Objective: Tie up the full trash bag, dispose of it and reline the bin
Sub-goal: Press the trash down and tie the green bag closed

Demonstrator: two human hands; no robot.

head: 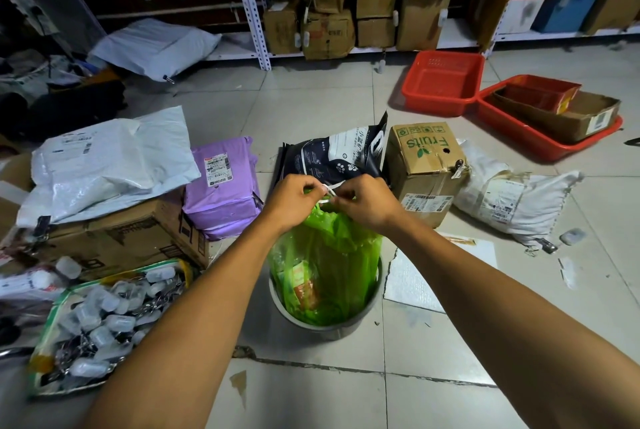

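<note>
Both forearms extended forward, converging; left hand (292, 200) and right hand (366, 204) close together, fingers pinched, knuckles up.

Parcels (221, 186) crowding bin (325, 328); bare floor (311, 394) nearer

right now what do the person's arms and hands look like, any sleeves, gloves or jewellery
Both arms are bare along all that shows, with no sleeve in the picture. The left hand and right hand wear no gloves. No watch, bracelet or ring is visible on the wrists or the fingers that show. There are no markings or bandages either.
</note>
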